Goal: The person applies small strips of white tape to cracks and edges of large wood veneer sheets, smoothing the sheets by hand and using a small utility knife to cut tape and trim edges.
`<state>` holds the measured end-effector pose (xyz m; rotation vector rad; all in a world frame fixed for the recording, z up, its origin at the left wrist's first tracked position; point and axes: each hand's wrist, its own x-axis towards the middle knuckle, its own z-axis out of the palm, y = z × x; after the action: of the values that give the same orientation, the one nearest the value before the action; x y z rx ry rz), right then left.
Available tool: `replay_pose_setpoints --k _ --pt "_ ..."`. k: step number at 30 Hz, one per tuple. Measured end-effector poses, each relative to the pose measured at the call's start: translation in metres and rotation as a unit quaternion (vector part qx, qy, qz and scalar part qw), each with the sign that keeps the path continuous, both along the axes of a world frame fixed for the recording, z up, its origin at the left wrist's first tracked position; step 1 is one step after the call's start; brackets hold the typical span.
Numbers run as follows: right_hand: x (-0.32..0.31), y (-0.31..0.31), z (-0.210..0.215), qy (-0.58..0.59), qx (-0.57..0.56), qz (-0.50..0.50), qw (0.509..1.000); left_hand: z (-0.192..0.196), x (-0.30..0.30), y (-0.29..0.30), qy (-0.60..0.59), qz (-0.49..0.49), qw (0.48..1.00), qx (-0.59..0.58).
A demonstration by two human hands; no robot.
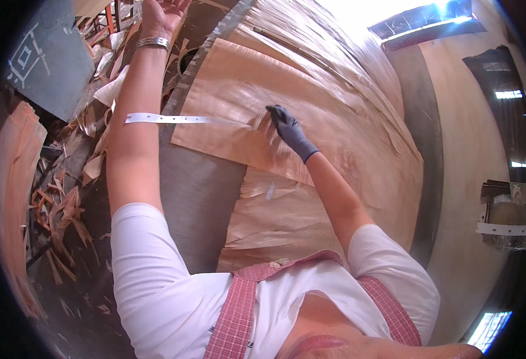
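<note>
My left hand (162,19) is bare, with a metal band on its wrist, at the upper left. Its palm shows and its fingers are loosely apart, partly cut off by the frame's top edge. White perforated tape (182,119) crosses my left forearm and runs right over a thin tan wood veneer sheet (227,90), fading into a blur near my right hand. My right hand (288,128), in a grey glove with dark fingertips, is over the middle of that sheet. Its fingers are curled together; anything between them is hidden.
More veneer sheets (275,221) lie beneath, on a grey surface (194,191). Torn veneer scraps (65,209) cover the floor at left, beside a veneer stack (14,197) and a grey panel (50,60). A bundle (511,212) with a perforated white strip is at far right.
</note>
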<state>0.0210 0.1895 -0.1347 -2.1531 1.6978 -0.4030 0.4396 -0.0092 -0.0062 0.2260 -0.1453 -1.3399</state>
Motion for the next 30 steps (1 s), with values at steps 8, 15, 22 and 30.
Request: replay_pose_setpoints --k 8,15,22,30 --pt "0.098 0.017 -0.006 0.161 -0.060 -0.209 0.963 -0.051 -0.048 -0.037 0.044 -0.043 0.997 0.056" --pt "0.098 0.023 -0.018 0.214 -0.092 -0.214 0.949 -0.036 0.002 -0.051 0.008 0.006 1.000 0.004" --pt "0.093 0.023 -0.019 0.203 -0.084 -0.204 0.954 0.013 0.037 -0.048 0.041 0.013 0.999 -0.032" --pt "0.096 0.023 -0.016 0.191 -0.088 -0.210 0.955 0.094 0.047 0.048 -0.524 -0.161 0.835 -0.035"
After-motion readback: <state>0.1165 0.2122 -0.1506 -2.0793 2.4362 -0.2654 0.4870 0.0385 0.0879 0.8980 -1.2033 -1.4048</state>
